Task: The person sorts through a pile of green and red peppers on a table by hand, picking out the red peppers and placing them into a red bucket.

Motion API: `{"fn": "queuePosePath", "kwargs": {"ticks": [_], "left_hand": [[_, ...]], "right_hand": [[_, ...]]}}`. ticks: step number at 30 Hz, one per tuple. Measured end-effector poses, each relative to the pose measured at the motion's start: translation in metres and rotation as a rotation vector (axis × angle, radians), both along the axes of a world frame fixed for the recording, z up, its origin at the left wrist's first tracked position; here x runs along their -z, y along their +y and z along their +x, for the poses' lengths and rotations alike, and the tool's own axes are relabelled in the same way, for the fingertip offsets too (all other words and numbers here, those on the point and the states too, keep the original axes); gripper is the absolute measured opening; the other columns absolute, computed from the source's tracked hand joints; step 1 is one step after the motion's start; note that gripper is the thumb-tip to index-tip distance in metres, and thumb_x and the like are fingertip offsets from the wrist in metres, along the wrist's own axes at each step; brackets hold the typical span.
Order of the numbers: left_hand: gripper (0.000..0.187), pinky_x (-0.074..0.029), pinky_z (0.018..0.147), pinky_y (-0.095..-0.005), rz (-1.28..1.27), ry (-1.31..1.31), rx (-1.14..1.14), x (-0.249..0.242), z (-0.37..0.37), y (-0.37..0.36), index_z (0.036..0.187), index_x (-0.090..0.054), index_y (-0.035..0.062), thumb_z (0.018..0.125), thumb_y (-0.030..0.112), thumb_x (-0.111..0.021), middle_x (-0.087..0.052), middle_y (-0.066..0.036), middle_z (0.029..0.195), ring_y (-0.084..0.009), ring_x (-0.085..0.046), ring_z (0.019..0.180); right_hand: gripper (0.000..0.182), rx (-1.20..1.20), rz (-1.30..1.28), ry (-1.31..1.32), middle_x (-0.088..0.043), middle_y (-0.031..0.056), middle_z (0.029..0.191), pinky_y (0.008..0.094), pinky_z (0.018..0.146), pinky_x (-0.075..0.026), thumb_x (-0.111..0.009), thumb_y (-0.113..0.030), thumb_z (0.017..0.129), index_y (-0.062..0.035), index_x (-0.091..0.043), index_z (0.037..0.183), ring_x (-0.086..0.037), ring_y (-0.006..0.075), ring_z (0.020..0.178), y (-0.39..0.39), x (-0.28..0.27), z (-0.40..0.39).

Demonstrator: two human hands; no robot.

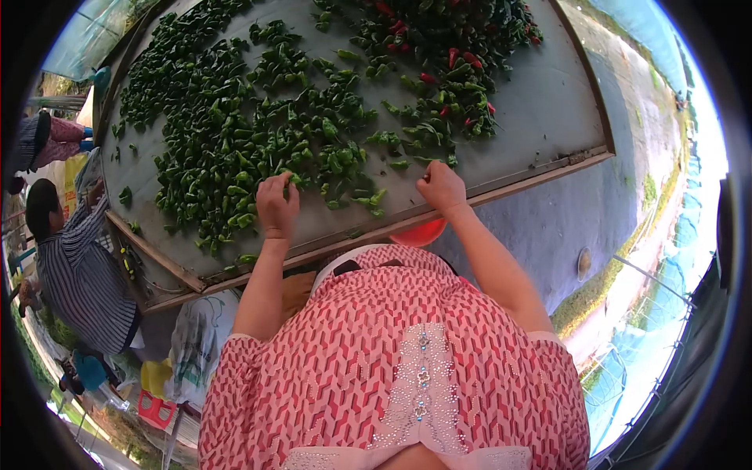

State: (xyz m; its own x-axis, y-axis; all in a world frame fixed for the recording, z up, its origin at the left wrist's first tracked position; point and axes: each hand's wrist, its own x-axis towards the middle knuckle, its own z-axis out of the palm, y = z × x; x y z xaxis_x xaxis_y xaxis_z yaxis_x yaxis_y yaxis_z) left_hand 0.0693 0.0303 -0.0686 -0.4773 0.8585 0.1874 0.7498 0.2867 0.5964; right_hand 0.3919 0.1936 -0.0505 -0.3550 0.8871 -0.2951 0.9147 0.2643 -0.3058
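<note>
Green peppers (227, 145) lie spread in a thick layer over the left and middle of a wide, wood-edged table (540, 117). At the back right is a heap of green peppers mixed with red peppers (471, 59). My left hand (278, 206) is closed at the near edge of the green layer, with a green pepper (294, 179) at its fingertips. Over the bare tabletop to the right, my right hand (443, 188) is pinched near a few loose peppers (399, 164). What its fingers hold, if anything, is too small to name.
Below the table's front edge, close to my body, is a red bowl (421, 233). A person in a striped shirt (82, 270) is at the left side, and another person (59, 141) is farther back. Plastic bags (196, 341) hang or stand at the lower left.
</note>
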Motion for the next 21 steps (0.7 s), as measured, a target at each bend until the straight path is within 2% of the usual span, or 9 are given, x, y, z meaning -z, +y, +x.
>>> {"fn": "queuePosePath", "kwargs": {"ticks": [2, 5, 8, 11, 14, 16, 19, 21], "left_hand": [[0.016, -0.051, 0.074, -0.0371, -0.023, -0.139, 0.004, -0.006, 0.009, 0.004, 0.098, -0.068, 0.0067, 0.082, 0.009, -0.064, -0.067, -0.009, 0.087, -0.0268, -0.063, 0.081], [0.014, -0.051, 0.069, -0.0366, -0.021, -0.224, 0.058, -0.021, 0.012, 0.047, 0.095, -0.069, 0.0068, 0.083, 0.010, -0.064, -0.066, -0.007, 0.084, -0.0260, -0.063, 0.076], [0.011, -0.049, 0.064, -0.0343, 0.050, -0.161, 0.192, -0.010, 0.013, 0.086, 0.094, -0.069, 0.0095, 0.083, 0.011, -0.066, -0.064, -0.005, 0.079, -0.0234, -0.061, 0.070], [0.009, -0.051, 0.067, -0.0384, 0.031, -0.064, 0.324, -0.009, 0.026, 0.117, 0.089, -0.069, 0.0106, 0.081, 0.015, -0.066, -0.065, -0.006, 0.081, -0.0273, -0.063, 0.076], [0.007, -0.050, 0.067, -0.0386, 0.015, -0.055, 0.450, -0.007, 0.046, 0.134, 0.085, -0.068, 0.0114, 0.080, 0.016, -0.066, -0.064, -0.005, 0.077, -0.0260, -0.062, 0.075], [0.008, -0.050, 0.068, -0.0377, -0.002, -0.047, 0.514, -0.010, 0.057, 0.134, 0.086, -0.068, 0.0113, 0.080, 0.015, -0.067, -0.062, -0.005, 0.077, -0.0253, -0.061, 0.076], [0.010, -0.048, 0.067, -0.0374, -0.034, -0.056, 0.536, -0.004, 0.067, 0.127, 0.087, -0.068, 0.0108, 0.077, 0.014, -0.069, -0.059, -0.005, 0.074, -0.0252, -0.058, 0.075], [0.010, -0.046, 0.067, -0.0373, -0.032, -0.029, 0.560, -0.005, 0.065, 0.120, 0.087, -0.068, 0.0105, 0.077, 0.013, -0.069, -0.058, -0.005, 0.074, -0.0254, -0.057, 0.074]], "right_hand": [[0.021, 0.194, -0.102, 0.156, -0.066, 0.0139, 0.084, 0.0408, 0.067, -0.051, -0.060, -0.022, 0.079, -0.0056, -0.058, 0.092, -0.064, 0.0319, 0.077, -0.013, -0.028, 0.001], [0.018, 0.293, -0.270, 0.252, -0.064, 0.0134, 0.075, 0.0381, 0.065, -0.049, -0.060, -0.022, 0.080, -0.0055, -0.061, 0.088, -0.063, 0.0313, 0.072, -0.032, -0.039, 0.018], [0.014, 0.301, -0.326, 0.185, -0.065, 0.0127, 0.074, 0.0381, 0.064, -0.048, -0.062, -0.021, 0.082, -0.0072, -0.064, 0.085, -0.061, 0.0321, 0.068, -0.058, -0.055, 0.022], [0.012, 0.322, -0.335, 0.104, -0.064, 0.0100, 0.077, 0.0392, 0.064, -0.048, -0.065, -0.020, 0.082, -0.0091, -0.066, 0.087, -0.062, 0.0314, 0.072, -0.043, -0.069, 0.006], [0.013, 0.082, 0.161, 0.197, -0.062, 0.0081, 0.080, 0.0392, 0.065, -0.049, -0.067, -0.023, 0.082, -0.0113, -0.068, 0.087, -0.062, 0.0296, 0.076, -0.019, -0.046, -0.009], [0.011, 0.018, 0.225, 0.074, -0.059, 0.0058, 0.083, 0.0377, 0.066, -0.051, -0.069, -0.025, 0.081, -0.0142, -0.068, 0.086, -0.063, 0.0258, 0.080, 0.004, -0.035, -0.025], [0.021, -0.158, 0.289, -0.066, -0.060, 0.0039, 0.084, 0.0354, 0.066, -0.052, -0.074, -0.031, 0.077, -0.0140, -0.066, 0.086, -0.064, 0.0228, 0.079, 0.023, -0.018, -0.042], [0.029, -0.129, 0.237, -0.167, -0.061, 0.0032, 0.085, 0.0348, 0.067, -0.053, -0.077, -0.035, 0.073, -0.0129, -0.065, 0.086, -0.064, 0.0215, 0.079, 0.027, -0.015, -0.055]]}}
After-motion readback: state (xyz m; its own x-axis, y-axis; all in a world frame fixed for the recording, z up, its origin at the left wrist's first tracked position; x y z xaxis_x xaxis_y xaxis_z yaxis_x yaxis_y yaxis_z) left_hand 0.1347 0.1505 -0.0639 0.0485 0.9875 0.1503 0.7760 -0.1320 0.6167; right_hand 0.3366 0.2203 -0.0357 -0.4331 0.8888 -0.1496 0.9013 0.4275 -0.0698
